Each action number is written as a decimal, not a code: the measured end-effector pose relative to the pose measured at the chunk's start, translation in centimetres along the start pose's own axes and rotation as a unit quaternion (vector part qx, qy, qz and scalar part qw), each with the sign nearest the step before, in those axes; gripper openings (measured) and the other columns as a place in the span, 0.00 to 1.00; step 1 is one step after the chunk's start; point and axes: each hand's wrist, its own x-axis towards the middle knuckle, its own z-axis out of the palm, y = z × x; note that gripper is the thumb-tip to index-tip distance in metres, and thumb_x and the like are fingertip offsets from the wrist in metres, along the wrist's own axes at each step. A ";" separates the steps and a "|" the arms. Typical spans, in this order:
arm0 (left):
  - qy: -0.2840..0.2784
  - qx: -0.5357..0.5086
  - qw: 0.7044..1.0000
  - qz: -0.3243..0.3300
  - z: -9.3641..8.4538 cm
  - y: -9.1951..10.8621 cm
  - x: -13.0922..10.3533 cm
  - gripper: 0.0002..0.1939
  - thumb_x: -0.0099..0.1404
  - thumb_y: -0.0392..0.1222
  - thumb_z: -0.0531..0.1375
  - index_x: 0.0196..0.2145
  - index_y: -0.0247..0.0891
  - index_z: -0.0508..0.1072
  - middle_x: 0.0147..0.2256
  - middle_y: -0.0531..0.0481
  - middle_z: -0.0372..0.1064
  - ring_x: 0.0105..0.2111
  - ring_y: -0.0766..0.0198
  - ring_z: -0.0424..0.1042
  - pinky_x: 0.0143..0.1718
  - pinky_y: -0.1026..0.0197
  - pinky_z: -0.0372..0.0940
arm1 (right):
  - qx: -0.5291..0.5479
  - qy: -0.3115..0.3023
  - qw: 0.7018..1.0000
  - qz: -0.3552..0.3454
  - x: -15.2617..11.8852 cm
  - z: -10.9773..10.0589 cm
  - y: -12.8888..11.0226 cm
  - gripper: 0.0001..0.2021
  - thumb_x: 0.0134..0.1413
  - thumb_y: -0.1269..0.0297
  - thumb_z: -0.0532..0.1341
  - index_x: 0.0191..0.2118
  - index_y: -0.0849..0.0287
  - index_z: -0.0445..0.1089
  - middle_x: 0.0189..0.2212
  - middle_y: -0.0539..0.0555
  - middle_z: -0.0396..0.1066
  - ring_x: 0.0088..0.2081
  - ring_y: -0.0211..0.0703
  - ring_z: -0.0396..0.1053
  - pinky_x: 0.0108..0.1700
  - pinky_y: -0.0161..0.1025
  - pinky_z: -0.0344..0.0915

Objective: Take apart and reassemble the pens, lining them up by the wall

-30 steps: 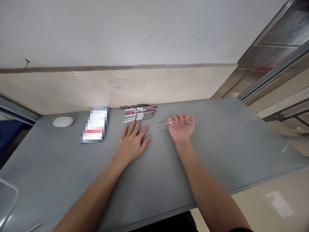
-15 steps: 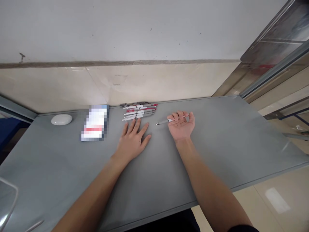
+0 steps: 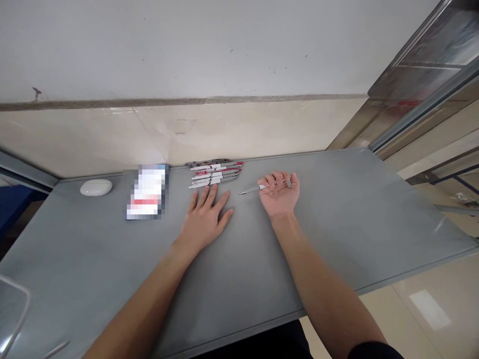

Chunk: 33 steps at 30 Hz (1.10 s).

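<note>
My left hand [image 3: 202, 219] lies flat on the grey tabletop [image 3: 239, 279], palm down, fingers spread. Its fingertips are just below a row of several pens [image 3: 213, 175], some white, some red, some dark, lying side by side near the wall. To the right, my right hand [image 3: 279, 194] is turned palm up with its fingers curled round a clear-and-white pen [image 3: 251, 190]. That pen's metal tip points left, toward the row; its other end is partly hidden by the fingers.
Left of the pens lies a flat item with a blurred-out face [image 3: 147, 192], and beyond it a white rounded object [image 3: 96, 187]. A wall [image 3: 239, 124] runs along the table's back edge. A bent pale bar or cable [image 3: 26, 304] shows at the lower left.
The view has shifted very slightly. Both hands keep their places and poses, and the pen stays in my right hand.
</note>
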 end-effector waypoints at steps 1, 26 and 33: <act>-0.001 0.001 1.000 0.000 0.0 0.0 0.0 0.27 0.72 0.54 0.47 0.64 0.43 0.62 0.67 0.42 0.50 0.67 0.47 0.49 0.66 0.40 0.45 | 0.005 0.003 1.000 0.000 0.0 0.0 0.0 0.14 0.60 0.58 0.51 0.24 0.54 0.54 0.19 0.43 0.52 0.20 0.35 0.52 0.25 0.36 0.60; -0.009 0.013 1.000 0.000 -0.1 0.1 0.1 0.27 0.72 0.53 0.48 0.64 0.43 0.62 0.67 0.41 0.50 0.67 0.46 0.49 0.66 0.40 0.46 | -0.043 -0.006 0.999 -0.025 0.1 -0.5 -0.2 0.17 0.61 0.54 0.50 0.23 0.54 0.56 0.19 0.44 0.52 0.20 0.35 0.52 0.25 0.37 0.59; 0.000 0.003 1.000 0.003 0.1 0.0 0.0 0.27 0.72 0.53 0.48 0.64 0.43 0.62 0.67 0.41 0.50 0.67 0.46 0.49 0.66 0.39 0.46 | -0.069 0.008 0.997 -0.039 0.1 -0.5 -0.2 0.18 0.61 0.54 0.50 0.22 0.54 0.56 0.19 0.44 0.50 0.20 0.35 0.51 0.25 0.37 0.58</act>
